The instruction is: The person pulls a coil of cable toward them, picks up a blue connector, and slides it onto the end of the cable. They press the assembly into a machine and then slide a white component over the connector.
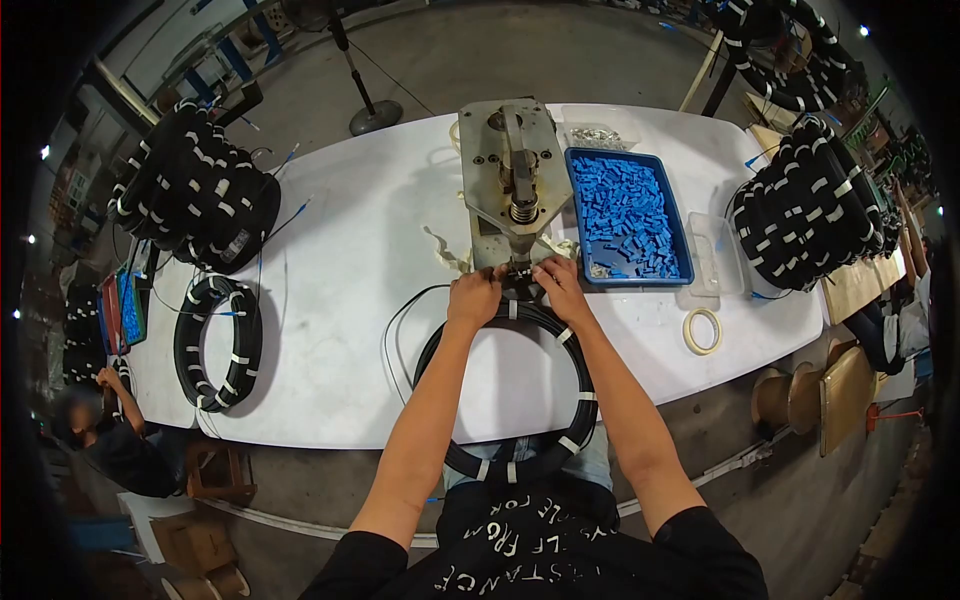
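My left hand [475, 297] and my right hand [560, 285] meet at the foot of a metal bench press [515, 185], fingers closed and pinched close together under its ram. A thin black cable [398, 322] curves up from the left into my left hand. What lies between my right fingertips is too small and hidden to make out. Below both wrists, a coil of black cable [586, 398] bound with white tape hangs partly over the table's front edge, against my body.
Right of the press, a blue tray [688, 262] holds many small blue connectors, near a tape roll [703, 331] and clear plastic boxes [705, 262]. A cable coil [188, 350] lies left on the white table [330, 300]. Stacked coils [215, 190] flank both sides. Another person [120, 440] sits far left.
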